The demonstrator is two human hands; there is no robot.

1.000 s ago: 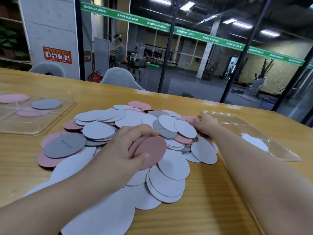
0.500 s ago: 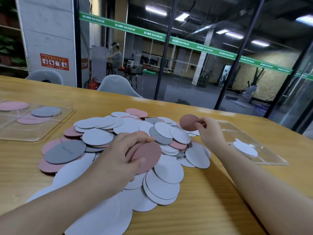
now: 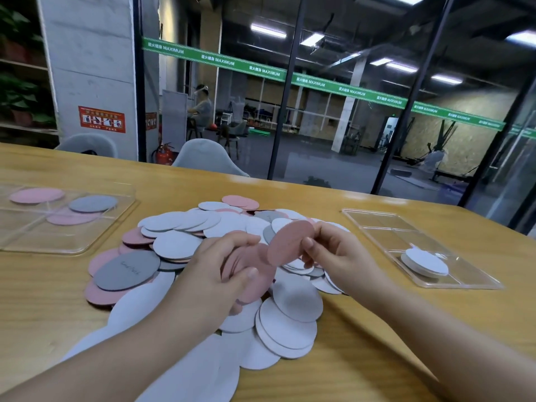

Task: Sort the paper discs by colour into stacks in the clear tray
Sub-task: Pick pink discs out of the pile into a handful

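Both grips pinch pink discs: left (image 3: 220, 274) a stack (image 3: 255, 274), right (image 3: 333, 253) one (image 3: 290, 242)

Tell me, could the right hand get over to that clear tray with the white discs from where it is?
Probably yes. The right hand, pinching a pink disc, hovers over the pile, and only bare table lies between it and the right tray, whose top is open.

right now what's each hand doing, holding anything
Left hand: holds a stack of pink discs.
Right hand: pinches a single pink disc.
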